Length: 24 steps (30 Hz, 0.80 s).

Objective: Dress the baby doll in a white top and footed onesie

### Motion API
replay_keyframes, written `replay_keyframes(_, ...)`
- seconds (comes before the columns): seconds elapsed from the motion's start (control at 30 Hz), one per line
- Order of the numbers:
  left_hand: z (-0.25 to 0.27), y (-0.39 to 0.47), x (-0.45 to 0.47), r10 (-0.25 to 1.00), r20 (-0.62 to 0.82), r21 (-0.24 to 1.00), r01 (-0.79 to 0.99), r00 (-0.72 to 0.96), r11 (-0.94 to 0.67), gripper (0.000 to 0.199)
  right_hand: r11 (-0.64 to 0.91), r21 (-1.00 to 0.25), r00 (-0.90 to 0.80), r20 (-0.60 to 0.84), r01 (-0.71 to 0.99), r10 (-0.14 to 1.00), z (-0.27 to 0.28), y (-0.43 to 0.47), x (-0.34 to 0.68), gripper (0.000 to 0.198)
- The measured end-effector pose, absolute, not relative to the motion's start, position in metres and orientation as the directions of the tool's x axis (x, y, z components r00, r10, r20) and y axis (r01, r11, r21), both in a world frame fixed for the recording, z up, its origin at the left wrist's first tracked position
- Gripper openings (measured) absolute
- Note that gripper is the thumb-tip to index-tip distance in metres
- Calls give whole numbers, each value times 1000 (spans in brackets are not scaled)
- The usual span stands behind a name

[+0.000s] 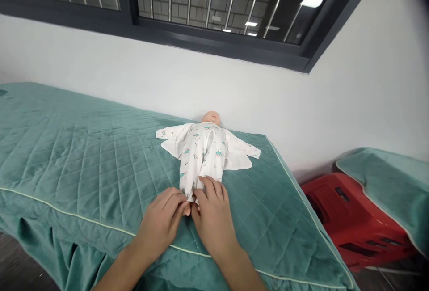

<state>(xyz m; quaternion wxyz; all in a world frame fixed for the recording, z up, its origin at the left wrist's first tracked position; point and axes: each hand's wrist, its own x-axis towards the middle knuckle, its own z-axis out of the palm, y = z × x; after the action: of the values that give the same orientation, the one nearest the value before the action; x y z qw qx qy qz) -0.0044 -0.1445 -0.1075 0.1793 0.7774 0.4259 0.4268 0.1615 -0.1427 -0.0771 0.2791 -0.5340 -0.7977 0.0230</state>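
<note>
A baby doll (211, 117) lies on its back on the green quilted bed cover, its head close to the wall. White printed pants (203, 148) cover its legs and reach up over the belly. Beneath them a white printed jacket (237, 162) is spread, both sleeves stretched outward. My left hand (163, 214) pinches the hem of one pant leg, beside the doll's foot. Close against it, my right hand (213, 212) has its fingers closed on the hem of the other leg. The fingers partly hide the doll's feet.
The green quilted bed cover (100, 161) has pale piping along its edges. A white wall (127, 72) and a dark-framed window (221, 43) with bars stand behind. At the right is a red plastic stool (355, 219), partly under another green cloth (392, 183).
</note>
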Motion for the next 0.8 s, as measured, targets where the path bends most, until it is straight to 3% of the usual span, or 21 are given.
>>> replay_keyframes(0.23,-116,-151,-20,824,556,674,522,108,-523,12,515,-337,-305,512,789,803,-59,-145,159,18)
replay_keyframes(0.37,-133,-156,-24,858,511,709,540,51,-454,11,591,-340,-411,471,731,780,-56,-146,160,17)
replay_keyframes(0.5,-147,-160,-22,881,461,700,567,106,-434,14,523,-417,-359,411,743,838,-68,-150,169,19)
replay_keyframes(0.7,-117,-154,-2,808,568,573,632,153,-522,29,363,-570,-218,308,737,926,-80,-155,195,64)
replay_keyframes(0.8,-102,-147,15,765,562,445,663,316,-601,28,298,-621,-153,277,725,949,-80,-157,202,57)
